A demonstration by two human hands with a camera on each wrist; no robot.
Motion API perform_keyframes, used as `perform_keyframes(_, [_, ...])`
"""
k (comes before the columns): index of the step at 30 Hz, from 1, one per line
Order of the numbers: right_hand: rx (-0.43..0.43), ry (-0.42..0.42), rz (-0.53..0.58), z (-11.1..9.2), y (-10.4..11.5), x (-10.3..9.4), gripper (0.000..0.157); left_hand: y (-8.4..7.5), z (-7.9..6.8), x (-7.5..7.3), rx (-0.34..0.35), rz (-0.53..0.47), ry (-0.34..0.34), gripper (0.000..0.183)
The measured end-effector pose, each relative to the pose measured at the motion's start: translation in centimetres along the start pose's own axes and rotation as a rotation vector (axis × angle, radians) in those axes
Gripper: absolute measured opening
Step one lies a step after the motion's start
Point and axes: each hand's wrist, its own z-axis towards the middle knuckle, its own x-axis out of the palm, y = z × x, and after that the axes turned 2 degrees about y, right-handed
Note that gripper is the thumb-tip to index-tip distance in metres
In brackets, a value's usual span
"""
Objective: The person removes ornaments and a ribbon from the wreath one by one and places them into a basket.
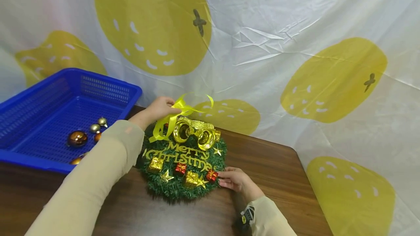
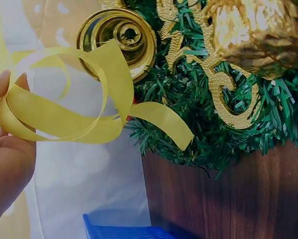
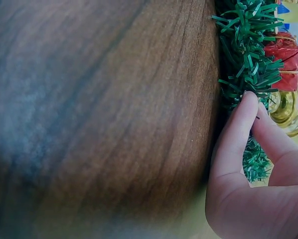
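Note:
A green tinsel Christmas wreath (image 1: 170, 190) lies on the table with gold "Merry Christmas" lettering, two gold bells (image 1: 206, 139), gold stars and small red and gold gift boxes. At its upper left, my left hand (image 1: 160, 111) pinches a loop of yellow ribbon (image 2: 64, 112) between thumb and fingers, raised above the greenery. Loose ribbon tails curl out past the bells. On the lower right rim, my right hand (image 1: 237, 180) pinches the wreath's edge, thumb and finger meeting at the tinsel (image 3: 246, 59) beside a red gift box (image 3: 286, 59).
A blue plastic basket (image 1: 70, 75) stands at the left, holding several bronze and gold baubles (image 1: 77, 138). The brown wooden table (image 1: 262, 156) extends right of the wreath. Behind it hangs a white curtain (image 1: 249, 17) with yellow fruit prints.

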Motion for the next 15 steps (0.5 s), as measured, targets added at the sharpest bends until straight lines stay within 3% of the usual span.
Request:
perform_keyframes(8, [-0.012,0.011,0.001,0.1,0.0,-0.1,0.033,0.0,-0.3,-1.1,-0.104,-0.068,-0.083,0.036])
perform_keyframes(15, [-0.01,0.005,-0.002,0.2,0.0,-0.2,0.059,0.0,-0.8,-1.8,-0.162,-0.152,-0.119,0.027])
